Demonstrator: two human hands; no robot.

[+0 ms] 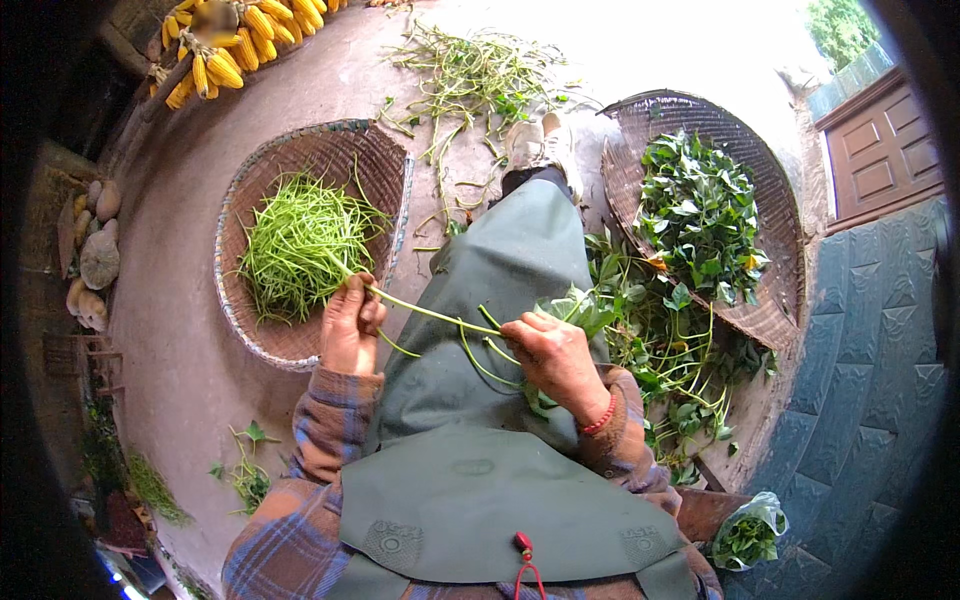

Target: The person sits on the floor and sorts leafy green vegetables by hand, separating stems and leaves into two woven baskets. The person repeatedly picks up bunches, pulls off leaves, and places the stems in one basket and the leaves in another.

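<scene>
My left hand [352, 322] pinches one end of a long green leaf stem [435, 309] between thumb and fingers. The stem runs across my lap to my right hand [551, 360], whose fingers are closed on its other end. Green leaves [589, 311] show beside and behind the right hand; whether it holds them too I cannot tell. Thin curled strips and stem pieces [480, 364] hang or lie over the grey-green apron [480, 495] on my lap. Just beyond my left hand, a woven bamboo basket [315, 356] holds a heap of thin green stems [300, 240].
To the right, a second woven basket [776, 240] holds picked leaves [697, 217]. Leafy vines [675, 367] lie beside my leg. Bare stalks [480, 67] are strewn past my shoes [544, 146]. Corn cobs [247, 45] hang upper left; a plastic bag of greens [750, 532] sits lower right.
</scene>
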